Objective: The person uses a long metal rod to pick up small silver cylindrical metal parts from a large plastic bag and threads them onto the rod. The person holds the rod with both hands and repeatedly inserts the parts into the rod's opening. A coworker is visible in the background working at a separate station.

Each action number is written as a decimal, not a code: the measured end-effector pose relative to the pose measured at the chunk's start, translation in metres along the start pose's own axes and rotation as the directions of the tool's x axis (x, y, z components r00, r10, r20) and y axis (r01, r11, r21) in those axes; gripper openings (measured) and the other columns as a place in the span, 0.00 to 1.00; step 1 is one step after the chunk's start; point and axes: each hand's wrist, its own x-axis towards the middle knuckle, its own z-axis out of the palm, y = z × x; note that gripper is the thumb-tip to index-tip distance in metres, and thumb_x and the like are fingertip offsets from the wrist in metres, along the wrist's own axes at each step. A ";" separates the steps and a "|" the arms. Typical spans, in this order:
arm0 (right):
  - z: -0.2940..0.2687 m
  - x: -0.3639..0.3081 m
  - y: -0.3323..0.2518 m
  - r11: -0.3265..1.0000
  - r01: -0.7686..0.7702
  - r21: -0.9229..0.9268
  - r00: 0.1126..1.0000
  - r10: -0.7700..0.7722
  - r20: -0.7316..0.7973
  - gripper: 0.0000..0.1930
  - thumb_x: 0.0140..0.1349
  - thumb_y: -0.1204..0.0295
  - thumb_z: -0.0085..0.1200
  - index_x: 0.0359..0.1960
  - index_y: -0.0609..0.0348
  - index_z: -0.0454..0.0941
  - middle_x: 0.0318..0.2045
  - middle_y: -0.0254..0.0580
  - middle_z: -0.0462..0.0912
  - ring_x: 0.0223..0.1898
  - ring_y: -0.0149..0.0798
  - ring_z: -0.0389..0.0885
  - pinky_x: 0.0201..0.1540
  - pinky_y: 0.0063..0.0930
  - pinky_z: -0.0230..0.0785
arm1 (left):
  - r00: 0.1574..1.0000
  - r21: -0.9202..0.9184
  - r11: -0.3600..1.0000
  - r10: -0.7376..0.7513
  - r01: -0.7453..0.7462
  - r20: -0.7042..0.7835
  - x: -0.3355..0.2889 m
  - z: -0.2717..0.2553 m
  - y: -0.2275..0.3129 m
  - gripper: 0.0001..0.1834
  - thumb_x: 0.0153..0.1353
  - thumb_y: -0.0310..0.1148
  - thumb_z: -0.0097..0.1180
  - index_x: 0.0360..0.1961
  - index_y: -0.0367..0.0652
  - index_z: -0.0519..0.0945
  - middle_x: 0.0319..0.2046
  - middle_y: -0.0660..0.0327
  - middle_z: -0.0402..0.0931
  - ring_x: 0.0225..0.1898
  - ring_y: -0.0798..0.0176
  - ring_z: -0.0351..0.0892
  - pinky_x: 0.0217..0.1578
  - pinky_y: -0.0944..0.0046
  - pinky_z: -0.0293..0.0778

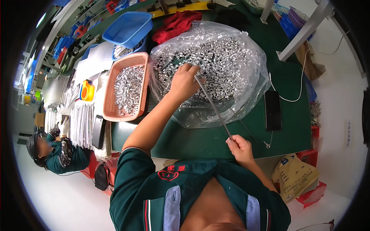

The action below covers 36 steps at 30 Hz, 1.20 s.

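My right hand (240,149) is closed around the near end of a thin grey metal rod (214,106), close to the table's front edge. The rod slants away to the left, and its far end meets the fingers of my left hand (185,81). That hand is bent over a heap of small shiny metal sleeves (227,65), fingers curled together; whatever is between the fingertips is hidden. The heap lies spread on an opened clear plastic bag (200,119). Left of the bag, a pink basket (145,82) holds more of the small metal pieces.
A blue basket (131,29) and a red cloth (177,27) lie at the back. A black phone (273,111) rests on the green table (173,142) at right; another dark phone (98,132) lies left. Beyond bundled rods (81,123) sits a co-worker (69,159).
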 end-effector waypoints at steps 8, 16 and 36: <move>-0.008 0.005 -0.003 0.999 0.040 -0.003 0.999 -0.040 0.028 0.08 0.62 0.70 0.53 0.32 0.62 0.75 0.15 0.27 0.66 0.19 0.19 0.61 0.22 0.18 0.56 | 0.996 0.339 0.941 -0.009 -0.023 0.092 0.042 0.038 0.006 0.32 0.53 0.59 0.55 0.57 0.57 0.71 0.48 0.50 0.69 0.47 0.46 0.70 0.48 0.51 0.68; -0.013 0.008 -0.001 0.998 0.048 0.032 0.997 -0.050 0.063 0.06 0.62 0.71 0.53 0.33 0.61 0.75 0.17 0.27 0.68 0.19 0.19 0.62 0.23 0.18 0.57 | 0.969 0.227 0.943 0.229 -0.245 0.096 0.060 0.065 -0.003 0.22 0.56 0.49 0.57 0.47 0.50 0.75 0.42 0.53 0.71 0.40 0.49 0.76 0.35 0.54 0.76; -0.016 0.009 -0.004 0.996 0.067 0.064 0.996 -0.071 0.062 0.06 0.62 0.71 0.53 0.33 0.62 0.74 0.17 0.30 0.70 0.20 0.20 0.64 0.23 0.19 0.59 | 0.968 0.188 0.950 0.236 -0.249 0.090 0.046 0.055 0.010 0.26 0.56 0.50 0.56 0.53 0.51 0.73 0.41 0.54 0.72 0.43 0.49 0.72 0.42 0.51 0.72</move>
